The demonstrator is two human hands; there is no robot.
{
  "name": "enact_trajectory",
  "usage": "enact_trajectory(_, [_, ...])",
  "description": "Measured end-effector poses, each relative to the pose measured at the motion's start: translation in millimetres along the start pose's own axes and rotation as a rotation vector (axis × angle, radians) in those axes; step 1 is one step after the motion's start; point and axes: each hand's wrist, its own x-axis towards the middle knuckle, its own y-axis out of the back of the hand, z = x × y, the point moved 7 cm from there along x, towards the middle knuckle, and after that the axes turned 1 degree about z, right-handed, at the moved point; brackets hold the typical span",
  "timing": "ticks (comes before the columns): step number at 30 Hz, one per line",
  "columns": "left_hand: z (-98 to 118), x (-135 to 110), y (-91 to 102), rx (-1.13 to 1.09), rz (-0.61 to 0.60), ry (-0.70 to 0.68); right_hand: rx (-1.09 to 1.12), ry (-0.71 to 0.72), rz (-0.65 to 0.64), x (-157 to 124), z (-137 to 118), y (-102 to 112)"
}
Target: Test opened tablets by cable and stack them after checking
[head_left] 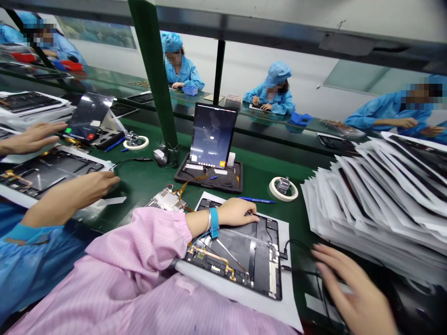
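Observation:
An opened black tablet housing [237, 251], its flex cables and strips bared, lies on a white sheet [279, 307] before me. My left hand [235, 213] rests on its far edge with bent fingers closed against the rim; the fingertips are partly hidden. A blue band [214, 222] circles that wrist. Two black cables [296, 243] are plugged into the housing's right side. My right hand [352, 288], slightly blurred, hovers right of the sheet near these cables, fingers stretched and nothing seen in them. Beyond the housing, a lit tablet screen [213, 135] leans upright in a black tray [181, 174].
A tall stack of white sheets with tablet parts [370, 204] stands on the right. A tape roll [283, 189] and a blue pen [256, 200] lie behind the housing. At left, a co-worker's hands [80, 190] work over another housing [52, 172]. Several people sit across the bench.

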Motion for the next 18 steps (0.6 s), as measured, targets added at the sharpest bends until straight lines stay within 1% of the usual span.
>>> enact_trajectory(1, [0, 0, 0.2, 0.004, 0.002, -0.001, -0.009, 0.120, -0.085, 14, -23, -14])
enact_trajectory(2, [0, 0, 0.4, 0.009, 0.005, -0.004, -0.017, 0.204, -0.164, 25, -39, -28])
enact_trajectory(3, [0, 0, 0.7, 0.014, 0.009, -0.009, -0.031, 0.265, -0.238, 33, -49, -41])
enact_trajectory(5, [0, 0, 1.0, 0.020, 0.016, -0.017, -0.047, 0.302, -0.344, 42, -54, -58])
enact_trajectory(7, [-2, 0, 0.7, 0.019, 0.020, -0.014, -0.043, 0.308, -0.411, 43, -50, -64])
enact_trajectory(9, [-3, 0, -0.5, 0.011, 0.017, -0.005, -0.035, 0.300, -0.455, 43, -43, -60])
enact_trajectory(10, [-2, 0, -0.7, 0.009, 0.019, -0.013, -0.029, 0.283, -0.480, 45, -39, -57])
enact_trajectory(12, [7, -1, 3.0, 0.026, 0.049, -0.074, -0.015, 0.241, -0.547, 53, -34, -53])
enact_trajectory(13, [14, -2, 8.4, 0.047, 0.083, -0.111, -0.012, 0.224, -0.563, 62, -33, -53])
enact_trajectory(15, [23, -5, 28.8, 0.100, 0.192, -0.148, -0.067, 0.198, -0.510, 87, -34, -58])
enact_trajectory(16, [23, -7, 43.7, 0.122, 0.256, -0.134, -0.137, 0.195, -0.446, 102, -34, -63])
enact_trajectory(17, [18, -10, 61.9, 0.140, 0.327, -0.097, -0.230, 0.196, -0.383, 116, -35, -71])
enact_trajectory(18, [9, -14, 82.4, 0.152, 0.401, -0.048, -0.313, 0.214, -0.342, 127, -37, -81])
